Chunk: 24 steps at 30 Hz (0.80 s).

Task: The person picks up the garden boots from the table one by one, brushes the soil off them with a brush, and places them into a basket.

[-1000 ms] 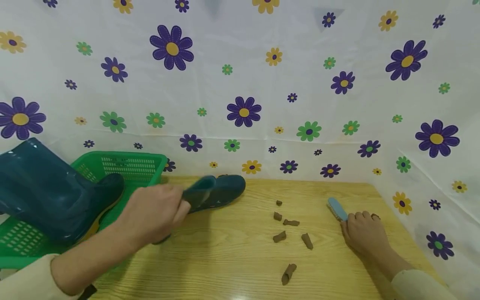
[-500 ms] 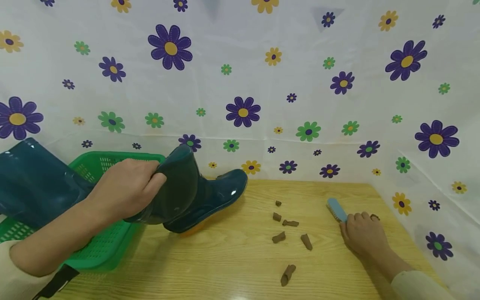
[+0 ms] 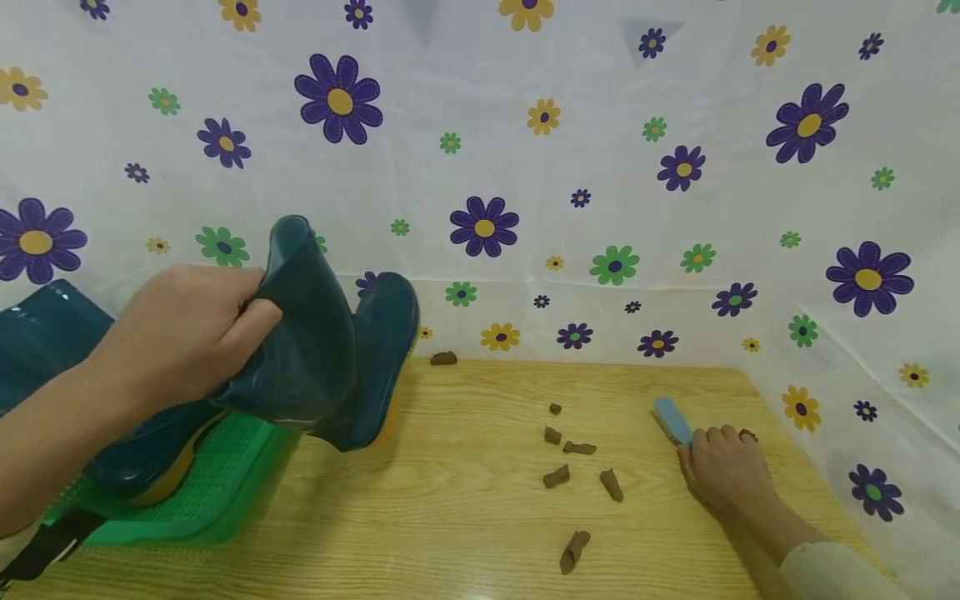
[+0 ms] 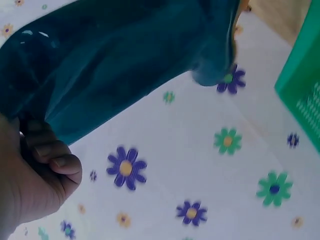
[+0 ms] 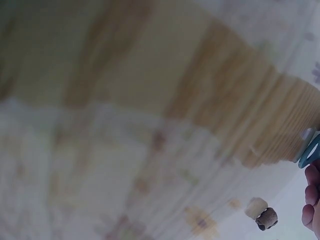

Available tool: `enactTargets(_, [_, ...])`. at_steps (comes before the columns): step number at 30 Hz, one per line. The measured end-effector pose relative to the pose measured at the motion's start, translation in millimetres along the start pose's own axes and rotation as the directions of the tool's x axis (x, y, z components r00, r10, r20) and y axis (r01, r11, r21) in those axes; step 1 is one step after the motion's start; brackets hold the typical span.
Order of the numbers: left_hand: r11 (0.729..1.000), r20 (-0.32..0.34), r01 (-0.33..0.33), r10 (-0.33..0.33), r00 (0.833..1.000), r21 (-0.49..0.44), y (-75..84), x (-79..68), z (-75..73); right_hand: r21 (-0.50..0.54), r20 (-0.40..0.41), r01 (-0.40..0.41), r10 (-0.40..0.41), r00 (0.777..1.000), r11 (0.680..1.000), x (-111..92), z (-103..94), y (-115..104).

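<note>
My left hand (image 3: 187,329) pinches the top rim of a dark teal rubber boot (image 3: 307,350) and holds it tilted over the table, toe toward the back wall. In the left wrist view the boot's shaft (image 4: 125,65) runs up and right from my curled fingers (image 4: 65,162). A second teal boot (image 3: 45,333) lies in a green plastic basket (image 3: 243,483), partly hidden behind my left hand and forearm. At the right, my right hand (image 3: 731,471) grips the handle of a light blue brush (image 3: 672,421), whose bristles face left, low over the wooden table (image 3: 450,500).
Several curled brown pieces, among them a larger one (image 3: 575,552), lie scattered mid-table. Another brown piece (image 3: 443,358) sits at the back edge by the flowered cloth (image 3: 420,100), which hangs behind and to the right. A brown bit (image 3: 747,435) lies beyond my right knuckles.
My left hand has lifted the boot and drawn it leftward, its toe swinging up and back. A brown piece at the table's back edge now shows. My right hand and the brush have stayed put.
</note>
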<state>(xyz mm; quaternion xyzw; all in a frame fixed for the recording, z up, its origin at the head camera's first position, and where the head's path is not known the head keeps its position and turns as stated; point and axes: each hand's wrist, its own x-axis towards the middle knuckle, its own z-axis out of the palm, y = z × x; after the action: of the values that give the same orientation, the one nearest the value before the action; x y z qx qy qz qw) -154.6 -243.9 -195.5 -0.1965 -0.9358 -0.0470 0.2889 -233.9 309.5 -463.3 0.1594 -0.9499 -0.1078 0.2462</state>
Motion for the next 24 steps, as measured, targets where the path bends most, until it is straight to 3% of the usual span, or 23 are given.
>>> enactTargets(8, [0.995, -0.095, 0.028, -0.019, 0.995, 0.091, -23.4, 9.4, -36.5, -0.006, 0.000, -0.002, 0.002, 1.000, 1.000, 2, -0.6, 0])
enactTargets(14, [0.991, -0.093, -0.009, 0.022, 0.995, 0.134, -72.4, 14.8, -53.2, -0.007, 0.039, -0.017, 0.017, 0.999, 1.000, 2, -3.4, -2])
enactTargets(19, [0.997, -0.113, 0.038, -0.045, 0.993, -0.068, -119.1, 16.4, -53.6, -0.007, 0.022, -0.007, 0.007, 1.000, 1.000, 2, -1.1, -1])
enactTargets(24, [0.965, -0.113, 0.075, -0.106, 0.988, -0.252, -153.2, 15.9, -45.6, -0.011, 0.004, -0.002, 0.002, 1.000, 1.000, 1, 0.8, 1])
